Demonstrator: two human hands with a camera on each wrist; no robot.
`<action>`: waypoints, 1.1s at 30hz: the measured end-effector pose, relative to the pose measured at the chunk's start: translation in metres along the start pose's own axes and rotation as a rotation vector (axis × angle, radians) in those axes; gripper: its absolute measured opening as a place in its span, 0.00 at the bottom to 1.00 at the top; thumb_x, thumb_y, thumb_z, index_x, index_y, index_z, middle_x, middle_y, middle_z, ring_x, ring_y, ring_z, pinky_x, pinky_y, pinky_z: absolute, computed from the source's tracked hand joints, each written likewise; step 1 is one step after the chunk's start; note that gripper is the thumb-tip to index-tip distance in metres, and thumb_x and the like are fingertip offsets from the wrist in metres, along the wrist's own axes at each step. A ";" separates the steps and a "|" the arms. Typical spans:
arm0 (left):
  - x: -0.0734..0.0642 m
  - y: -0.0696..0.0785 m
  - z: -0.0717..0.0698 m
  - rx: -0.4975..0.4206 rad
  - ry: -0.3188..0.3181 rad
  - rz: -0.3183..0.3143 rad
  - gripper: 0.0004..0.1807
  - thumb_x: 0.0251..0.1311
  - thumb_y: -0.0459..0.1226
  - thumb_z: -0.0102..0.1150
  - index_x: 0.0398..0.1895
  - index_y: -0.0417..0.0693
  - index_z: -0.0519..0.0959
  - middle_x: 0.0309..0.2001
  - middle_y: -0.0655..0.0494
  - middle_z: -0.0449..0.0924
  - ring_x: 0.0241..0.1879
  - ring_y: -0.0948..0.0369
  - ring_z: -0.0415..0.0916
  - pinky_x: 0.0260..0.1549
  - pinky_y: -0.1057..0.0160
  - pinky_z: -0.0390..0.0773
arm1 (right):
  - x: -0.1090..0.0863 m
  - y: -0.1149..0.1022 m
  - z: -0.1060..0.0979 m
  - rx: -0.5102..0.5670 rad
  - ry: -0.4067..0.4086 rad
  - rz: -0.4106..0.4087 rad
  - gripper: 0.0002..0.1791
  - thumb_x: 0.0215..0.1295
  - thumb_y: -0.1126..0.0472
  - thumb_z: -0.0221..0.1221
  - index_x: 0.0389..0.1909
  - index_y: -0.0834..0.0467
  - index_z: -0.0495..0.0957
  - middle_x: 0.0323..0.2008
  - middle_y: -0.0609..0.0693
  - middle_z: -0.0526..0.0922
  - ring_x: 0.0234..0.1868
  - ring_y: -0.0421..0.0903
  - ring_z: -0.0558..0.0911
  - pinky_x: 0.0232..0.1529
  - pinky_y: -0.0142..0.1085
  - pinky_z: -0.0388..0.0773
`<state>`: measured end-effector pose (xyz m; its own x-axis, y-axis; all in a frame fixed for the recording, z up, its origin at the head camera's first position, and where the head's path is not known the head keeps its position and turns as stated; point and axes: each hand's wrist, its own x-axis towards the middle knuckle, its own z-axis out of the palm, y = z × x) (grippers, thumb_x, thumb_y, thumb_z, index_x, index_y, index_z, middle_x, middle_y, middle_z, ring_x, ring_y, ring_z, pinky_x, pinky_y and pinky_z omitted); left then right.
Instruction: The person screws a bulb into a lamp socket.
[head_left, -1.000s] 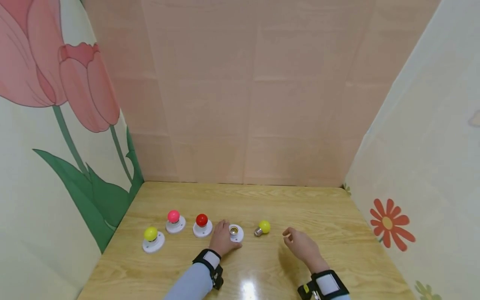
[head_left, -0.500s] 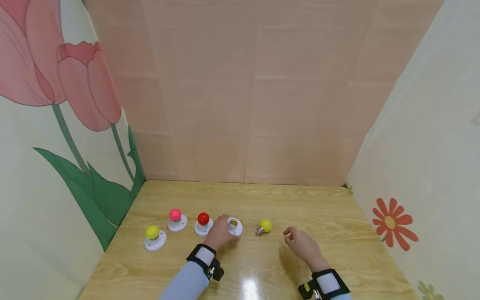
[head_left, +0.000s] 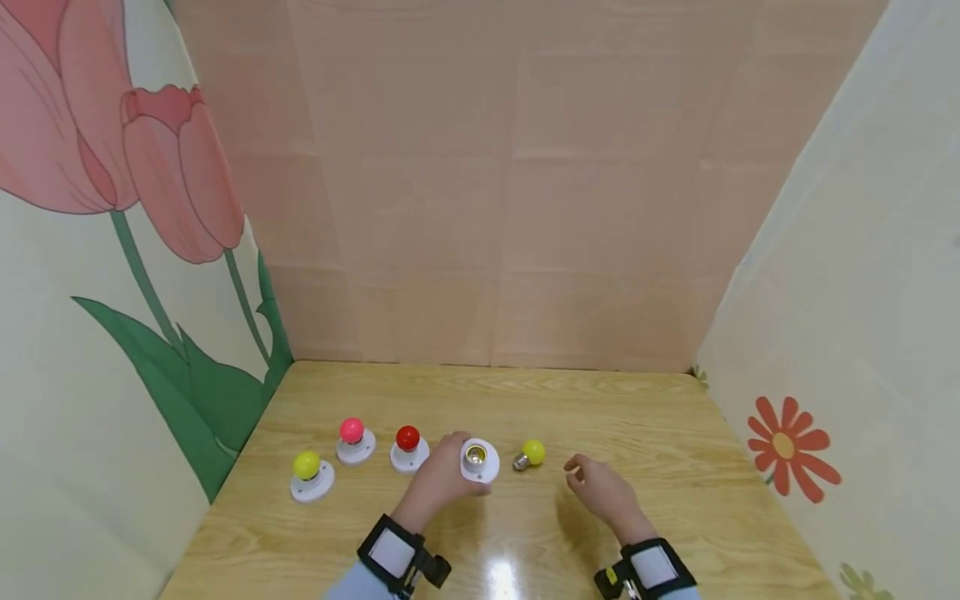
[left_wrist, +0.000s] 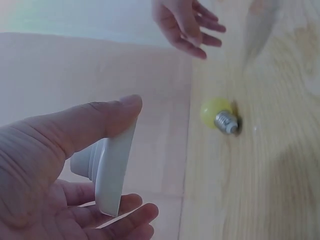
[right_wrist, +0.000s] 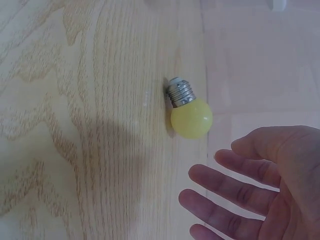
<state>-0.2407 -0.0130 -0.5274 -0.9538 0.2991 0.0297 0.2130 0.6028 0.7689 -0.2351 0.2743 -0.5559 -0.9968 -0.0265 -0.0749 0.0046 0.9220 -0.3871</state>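
Note:
My left hand (head_left: 441,473) holds a round white lamp socket (head_left: 480,461) by its rim, thumb on one side and fingers on the other. In the left wrist view this socket (left_wrist: 111,165) is clear of the table, and in the head view its hollow metal-lined mouth faces up with no bulb in it. To its right a yellow light bulb (head_left: 533,452) lies on its side on the table, its silver screw base pointing left. My right hand (head_left: 602,493) hovers right of that bulb, touching nothing; the right wrist view shows its fingers (right_wrist: 235,192) loosely bent and spread.
Left of my left hand stand three white sockets with bulbs in them: a red bulb (head_left: 408,438), a pink bulb (head_left: 352,430) and a yellow bulb (head_left: 307,465). The wooden table (head_left: 600,408) ends at a pinkish back wall (head_left: 495,208), with patterned side walls.
My left hand has lifted the white socket off the table, raising it slightly and bringing it a little right. The right hand and the loose bulb have stayed in place.

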 end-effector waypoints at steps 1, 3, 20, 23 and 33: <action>-0.003 0.000 0.001 -0.007 -0.002 0.012 0.44 0.34 0.42 0.81 0.58 0.39 0.71 0.50 0.48 0.77 0.49 0.53 0.74 0.54 0.48 0.74 | 0.000 0.000 0.000 0.001 -0.002 -0.001 0.10 0.65 0.59 0.56 0.44 0.56 0.79 0.34 0.51 0.84 0.33 0.46 0.82 0.29 0.43 0.76; -0.008 0.000 0.003 -0.006 -0.004 0.030 0.44 0.33 0.42 0.81 0.58 0.38 0.71 0.49 0.48 0.77 0.49 0.53 0.75 0.53 0.48 0.75 | 0.000 0.001 0.001 0.002 -0.003 0.001 0.10 0.65 0.58 0.56 0.44 0.56 0.79 0.34 0.51 0.84 0.33 0.47 0.82 0.29 0.43 0.76; -0.016 -0.004 0.010 -0.023 -0.032 -0.042 0.42 0.34 0.45 0.81 0.55 0.42 0.72 0.47 0.52 0.77 0.46 0.57 0.75 0.51 0.48 0.75 | 0.005 -0.025 0.006 0.007 0.030 -0.011 0.10 0.65 0.59 0.55 0.44 0.57 0.78 0.36 0.52 0.84 0.30 0.44 0.80 0.26 0.39 0.75; -0.016 -0.002 0.010 -0.022 -0.031 -0.044 0.43 0.33 0.46 0.81 0.56 0.43 0.72 0.47 0.52 0.77 0.46 0.57 0.75 0.50 0.48 0.76 | 0.018 -0.035 0.007 0.010 0.092 0.035 0.12 0.67 0.57 0.55 0.45 0.59 0.78 0.36 0.54 0.83 0.30 0.45 0.80 0.25 0.38 0.76; -0.015 0.001 0.015 -0.001 -0.016 0.023 0.41 0.31 0.47 0.81 0.53 0.43 0.74 0.44 0.54 0.78 0.44 0.58 0.76 0.47 0.53 0.77 | 0.069 -0.037 0.035 -0.076 0.070 0.170 0.30 0.67 0.42 0.54 0.54 0.65 0.72 0.47 0.64 0.79 0.38 0.57 0.83 0.33 0.50 0.79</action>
<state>-0.2232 -0.0056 -0.5367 -0.9452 0.3244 0.0369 0.2342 0.5948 0.7690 -0.3009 0.2250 -0.5791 -0.9853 0.1568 -0.0683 0.1702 0.9376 -0.3033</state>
